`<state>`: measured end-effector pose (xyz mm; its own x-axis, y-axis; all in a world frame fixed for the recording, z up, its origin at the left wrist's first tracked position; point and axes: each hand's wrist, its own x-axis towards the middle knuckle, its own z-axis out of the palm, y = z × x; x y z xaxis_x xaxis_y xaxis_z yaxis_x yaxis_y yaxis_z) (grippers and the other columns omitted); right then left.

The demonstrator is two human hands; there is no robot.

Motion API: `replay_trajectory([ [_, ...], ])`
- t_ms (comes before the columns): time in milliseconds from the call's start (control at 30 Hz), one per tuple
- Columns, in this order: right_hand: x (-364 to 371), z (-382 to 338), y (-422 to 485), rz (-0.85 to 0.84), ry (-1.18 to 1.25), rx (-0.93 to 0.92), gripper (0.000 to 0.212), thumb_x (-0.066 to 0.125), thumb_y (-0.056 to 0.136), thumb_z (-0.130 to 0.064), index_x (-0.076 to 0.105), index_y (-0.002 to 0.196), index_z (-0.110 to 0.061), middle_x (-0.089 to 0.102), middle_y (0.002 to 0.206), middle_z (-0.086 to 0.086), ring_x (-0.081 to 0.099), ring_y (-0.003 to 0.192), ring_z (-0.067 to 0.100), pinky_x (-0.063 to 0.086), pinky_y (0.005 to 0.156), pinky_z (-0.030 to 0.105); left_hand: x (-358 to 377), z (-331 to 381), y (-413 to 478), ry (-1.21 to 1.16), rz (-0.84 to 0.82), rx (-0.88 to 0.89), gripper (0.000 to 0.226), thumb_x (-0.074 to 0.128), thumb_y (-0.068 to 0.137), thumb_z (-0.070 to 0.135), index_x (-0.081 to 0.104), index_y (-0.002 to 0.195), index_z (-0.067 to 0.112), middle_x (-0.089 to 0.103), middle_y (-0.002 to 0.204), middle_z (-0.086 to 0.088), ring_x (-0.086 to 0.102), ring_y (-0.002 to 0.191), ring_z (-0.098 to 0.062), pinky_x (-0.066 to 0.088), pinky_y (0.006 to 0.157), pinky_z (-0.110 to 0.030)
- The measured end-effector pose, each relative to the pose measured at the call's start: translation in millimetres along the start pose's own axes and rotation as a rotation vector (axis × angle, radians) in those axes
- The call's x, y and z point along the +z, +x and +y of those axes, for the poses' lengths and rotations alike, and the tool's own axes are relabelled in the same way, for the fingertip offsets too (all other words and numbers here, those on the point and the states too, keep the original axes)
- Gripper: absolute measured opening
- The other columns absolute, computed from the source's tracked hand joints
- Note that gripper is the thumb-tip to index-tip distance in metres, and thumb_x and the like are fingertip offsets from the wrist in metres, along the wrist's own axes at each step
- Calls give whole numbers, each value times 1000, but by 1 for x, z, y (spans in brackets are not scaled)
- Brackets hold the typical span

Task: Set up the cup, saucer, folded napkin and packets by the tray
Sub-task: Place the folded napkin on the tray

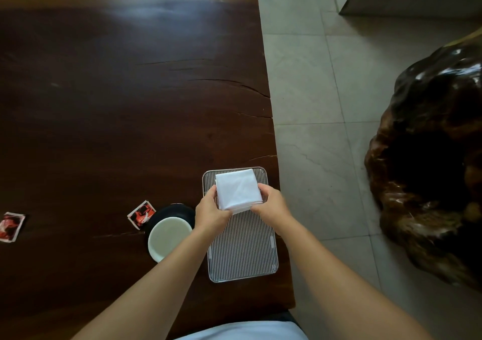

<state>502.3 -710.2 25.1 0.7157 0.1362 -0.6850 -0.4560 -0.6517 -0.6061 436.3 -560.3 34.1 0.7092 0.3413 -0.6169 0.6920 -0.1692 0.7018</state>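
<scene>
Both hands hold the folded white napkin (pixel 238 189) over the far end of the ribbed metal tray (pixel 243 251), which lies at the right edge of the dark wooden table (pixel 117 91). The left hand (pixel 210 213) pinches the napkin's edge at about 8 o'clock, thumb on top and fingers curled beneath; the right hand (pixel 272 204) pinches the edge at about 4 o'clock in the same way. Whether the napkin rests on the tray or is lifted just clear of it cannot be told. At 9 o'clock from the tray, just beside it, the white cup (pixel 169 238) sits on the black saucer (pixel 173 210). A red-and-black packet (pixel 141 214) lies touching the saucer's rim at 10 o'clock, and a second packet (pixel 11 226) lies well apart at the table's left edge.
</scene>
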Motion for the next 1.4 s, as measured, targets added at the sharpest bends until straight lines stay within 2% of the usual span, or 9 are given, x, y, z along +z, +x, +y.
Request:
replay_trajectory([
  [100,4,-1,2,60,-178,-82,51,69,83,2,62,128,-20,67,109,1,65,98,20,59,79,33,2,4,0,78,50,58,63,66,81,-7,55,138,17,59,110,7,57,97,-12,39,62,-10],
  [233,9,-1,4,95,-339,-167,46,68,82,1,63,124,-19,67,110,3,64,99,21,60,81,36,3,3,2,103,78,103,62,59,83,-9,55,139,20,65,113,3,60,99,-13,43,76,-18],
  [400,7,2,7,86,-465,-239,42,69,81,-1,63,119,-17,62,106,3,61,97,20,55,76,29,2,-2,7,217,92,213,64,55,77,-10,56,131,22,65,112,2,60,102,-18,44,75,-17],
  [567,4,9,4,96,-546,-299,38,67,87,-3,62,124,-5,56,119,6,58,105,23,54,93,38,4,-8,3,490,81,248,57,68,86,2,52,140,8,48,143,-11,46,127,-31,45,102,-36],
  [700,6,12,1,89,-568,-332,25,66,92,-9,67,117,-6,56,116,3,59,101,20,56,89,34,7,-7,-2,568,96,254,32,66,90,5,63,121,7,49,121,-10,44,112,-23,45,83,-25],
  [767,9,13,-2,77,-585,-345,21,65,94,-12,69,114,-6,56,115,3,60,100,19,57,88,32,9,-7,-3,581,80,263,28,66,90,4,65,118,8,51,113,-8,47,107,-21,45,79,-24],
  [900,14,15,-6,55,-644,-357,16,61,95,-10,68,109,-5,55,116,3,60,96,19,58,84,33,11,-12,-1,593,38,275,26,63,92,3,69,117,8,58,109,-5,56,105,-22,56,84,-33],
  [1100,15,14,-10,41,-689,-357,18,58,96,-6,66,112,-5,54,123,4,60,100,21,58,85,35,13,-12,-5,628,1,265,28,60,91,4,68,117,9,57,113,-3,55,109,-22,55,88,-37],
  [1400,27,-8,-30,98,-640,-459,17,60,96,-15,70,108,-8,60,108,5,60,98,21,57,85,37,-15,-4,-23,617,112,277,27,57,92,11,68,117,11,61,112,-6,58,105,-26,51,83,-38],
])
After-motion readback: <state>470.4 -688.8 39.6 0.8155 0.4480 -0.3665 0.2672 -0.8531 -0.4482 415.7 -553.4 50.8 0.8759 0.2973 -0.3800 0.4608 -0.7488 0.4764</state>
